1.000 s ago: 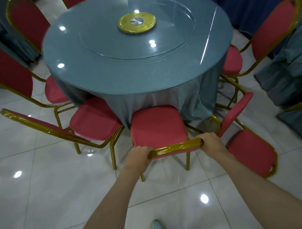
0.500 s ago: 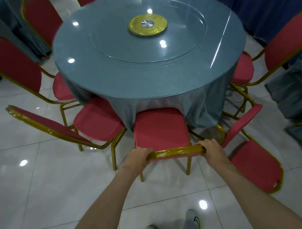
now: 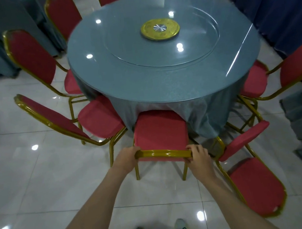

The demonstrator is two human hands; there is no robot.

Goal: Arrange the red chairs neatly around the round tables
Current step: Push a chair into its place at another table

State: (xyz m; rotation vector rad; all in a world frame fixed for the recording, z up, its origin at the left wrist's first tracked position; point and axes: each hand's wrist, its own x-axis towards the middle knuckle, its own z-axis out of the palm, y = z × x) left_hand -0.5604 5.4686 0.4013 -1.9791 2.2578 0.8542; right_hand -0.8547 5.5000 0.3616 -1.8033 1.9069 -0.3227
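Obs: Glossy white tile floor (image 3: 39, 177), banquet room, blue drapes beyond. Landmark is the round table (image 3: 142, 81) under a grey-blue cloth (image 3: 194, 114). The chair in hand (image 3: 160, 130) stands at the table's near edge with its seat front touching the hanging cloth and its back toward the camera.

Chk: Hands?

Obs: Left hand (image 3: 126, 159) is wrapped over one end of the gold top rail (image 3: 163, 153), right hand (image 3: 198, 155) over the other. Fingers of both are curled round the tube.

Chk: Handling estimate?

Obs: Judgement only. Tubular metal frame and padded seat, so rigid and probably fairly light, manageable by one person. The lacquered rail looks slick, and so does the tile, so the legs should slide rather than catch. Holding at the rail ends seems right, since it gives steering and resists twisting.

Chk: Hazards?

Obs: The cloth may bunch against the seat front if the chair is pushed further in. The neighbour chair (image 3: 99, 119) at the table's near-left sits just beside it. The askew chair (image 3: 251, 183) at the table's near-right appears turned outward, with its seat farther from the table than its back. It likely wants straightening afterwards.
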